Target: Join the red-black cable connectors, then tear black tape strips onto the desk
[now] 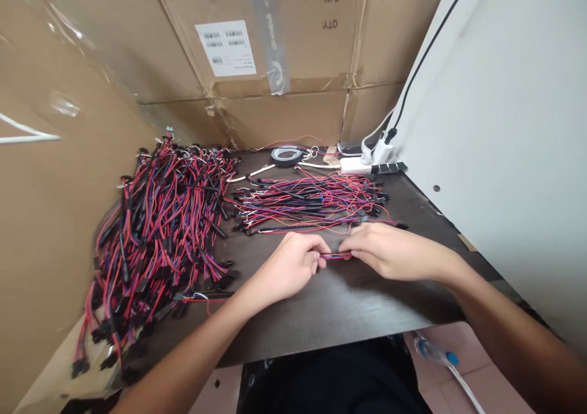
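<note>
A short stretch of red and blue wires [335, 256] runs between my two hands, above the dark table near its middle. My left hand [300, 261] pinches its left end, fingers curled. At the other end, my right hand [378, 250] has its thumb and fingers closed on the same wires. Just beyond my hands lies a flat bundle of red, blue and black wires [312, 200], spread crosswise. A large heap of similar wires with black connectors [169, 218] covers the left of the table. Black-and-white wire ends show beside my left forearm.
Behind the flat bundle sit a roll of black tape [287, 156] and a white power strip [356, 165] with plugs and cables. Cardboard [293, 35] stands at the back and left, a white panel [504, 126] at the right. A bottle [431, 349] lies below the table's front edge [339, 340].
</note>
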Motion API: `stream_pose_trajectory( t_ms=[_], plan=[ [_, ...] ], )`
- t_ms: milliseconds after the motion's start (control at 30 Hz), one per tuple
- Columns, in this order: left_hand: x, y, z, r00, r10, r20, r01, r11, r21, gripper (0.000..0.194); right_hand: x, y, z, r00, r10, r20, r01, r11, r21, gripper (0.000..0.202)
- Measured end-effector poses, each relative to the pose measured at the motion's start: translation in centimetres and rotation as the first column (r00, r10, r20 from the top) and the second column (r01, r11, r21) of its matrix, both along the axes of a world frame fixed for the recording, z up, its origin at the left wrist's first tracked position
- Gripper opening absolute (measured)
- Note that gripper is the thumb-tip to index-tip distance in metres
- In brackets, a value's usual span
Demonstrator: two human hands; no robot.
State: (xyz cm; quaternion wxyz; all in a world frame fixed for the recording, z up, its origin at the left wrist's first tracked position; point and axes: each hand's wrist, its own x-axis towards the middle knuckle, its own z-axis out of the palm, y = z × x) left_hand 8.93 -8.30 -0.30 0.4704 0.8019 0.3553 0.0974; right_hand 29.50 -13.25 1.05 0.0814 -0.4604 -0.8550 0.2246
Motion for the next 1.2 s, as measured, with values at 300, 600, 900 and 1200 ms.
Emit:
stream_pose_trajectory(
  t_ms=[300,600,900,1200],
  plan=[
    [-0.3,0.7,-0.5,0.999,0.004,-0.036,-0.002,0.997,0.077,0.030,-1.3,2.0,-0.6,0.989,-0.032,-0.143,0.004,0.981,-0.195,0.026],
    [-0.9,1.3,-0.9,0.996,-0.014,-0.087,0.013,1.000,-0.013,0.026,-1.4,2.4,-2.2,0.983,-0.035,-0.183,0.012,0.992,-0.126,0.025],
    [-0.6,1.4,-1.3,0.994,0.112,0.018,-0.111,0.993,-0.040,0.023,-1.3,2.4,-3.0,0.982,-0.001,-0.189,-0.013,0.997,-0.071,0.025],
    [-0.2,1.2,-1.8,0.990,0.126,0.065,-0.129,0.991,0.034,0.015,-1.0,2.4,-3.2,0.988,0.010,-0.156,-0.019,0.998,-0.053,0.027]
  ],
)
